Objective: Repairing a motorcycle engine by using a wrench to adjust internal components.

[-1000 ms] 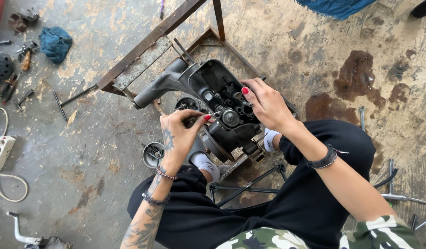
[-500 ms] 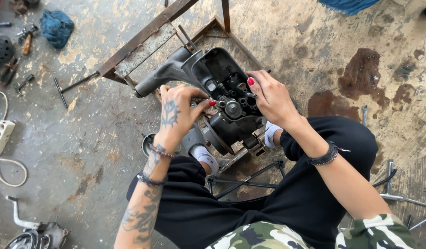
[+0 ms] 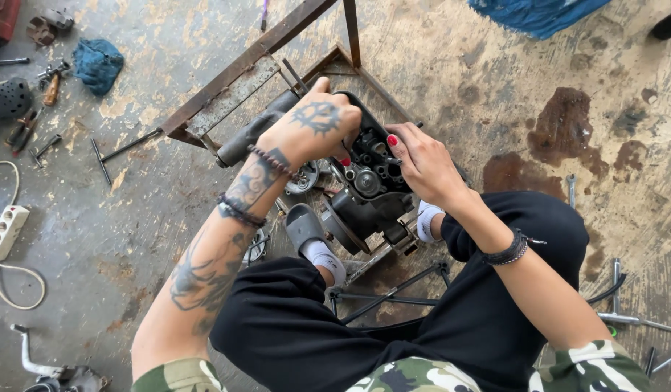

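Hands: left hand (image 3: 317, 131) grip clasps black engine (image 3: 368, 192); right hand (image 3: 422, 163) grip pinches inside it.

Stained concrete floor (image 3: 168, 239) bears scattered tools (image 3: 30, 131), blue rag (image 3: 97, 64), power strip (image 3: 7, 232)

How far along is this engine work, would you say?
Already done: the engine sits opened on the metal stand, its gears exposed. In hand: the left hand rests over the top, and the right hand fingers reach inside. Left: tools lie scattered, and no cover is fitted.
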